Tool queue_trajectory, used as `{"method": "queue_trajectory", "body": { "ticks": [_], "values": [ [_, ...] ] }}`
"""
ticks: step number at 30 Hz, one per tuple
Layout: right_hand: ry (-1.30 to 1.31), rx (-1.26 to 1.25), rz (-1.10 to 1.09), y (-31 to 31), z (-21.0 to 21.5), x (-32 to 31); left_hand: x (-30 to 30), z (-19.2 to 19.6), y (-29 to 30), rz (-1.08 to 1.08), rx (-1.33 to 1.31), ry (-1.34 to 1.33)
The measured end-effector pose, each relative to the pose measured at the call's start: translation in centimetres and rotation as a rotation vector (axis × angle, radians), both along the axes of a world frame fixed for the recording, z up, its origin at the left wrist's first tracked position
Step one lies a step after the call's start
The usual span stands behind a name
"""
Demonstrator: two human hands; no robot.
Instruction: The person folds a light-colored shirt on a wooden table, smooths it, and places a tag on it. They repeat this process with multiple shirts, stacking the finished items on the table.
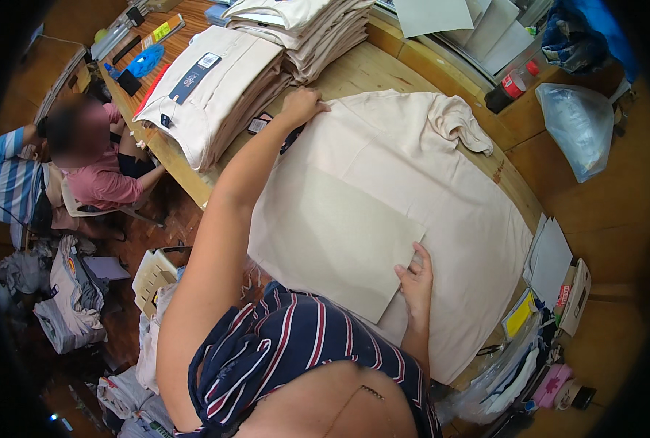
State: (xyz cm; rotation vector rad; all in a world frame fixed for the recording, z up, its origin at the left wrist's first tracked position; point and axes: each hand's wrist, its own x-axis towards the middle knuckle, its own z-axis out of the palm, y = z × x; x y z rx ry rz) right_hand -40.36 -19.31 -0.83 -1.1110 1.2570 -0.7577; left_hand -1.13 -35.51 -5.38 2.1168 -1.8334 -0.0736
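A pale cream shirt (456, 197) lies spread over the wooden table in front of me, its far right sleeve bunched. On its near left part rests a flat greyish-beige cardboard sheet (339, 233). My left hand (303, 108) reaches to the shirt's far left edge, fingers closed on the fabric there. A dark tag (290, 140) shows partly beside that wrist. My right hand (416, 281) grips the sheet's right edge, with the thumb and fingers curled at its border.
Stacked cream shirts (222, 80) with tags stand at the far left of the table (383, 66). A dark soda bottle (511, 86) and a clear plastic bag (577, 128) lie right. Papers (547, 255) line the right edge. A seated person (102, 168) is at left, near clothing piles (73, 299).
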Motion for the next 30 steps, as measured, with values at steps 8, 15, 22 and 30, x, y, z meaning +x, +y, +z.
{"method": "queue_trajectory", "body": {
  "ticks": [8, 15, 22, 30],
  "values": [
    [-0.072, -0.124, -0.032, -1.6, 0.6, 1.1, -1.0, 5.1, 6.7, 0.123, -0.104, 0.033],
    [0.012, -0.133, -0.002, -3.2, -2.6, 5.6, 0.6, 1.8, 16.7, 0.039, 0.215, -0.128],
    [0.02, -0.144, -0.017, -2.1, -2.9, 6.2, 1.1, -0.8, 18.7, 0.249, -0.06, -0.041],
    [0.055, -0.208, -0.058, -1.5, -3.3, 6.7, -6.2, 2.3, 26.1, 0.298, 0.043, 0.114]
  ]
}}
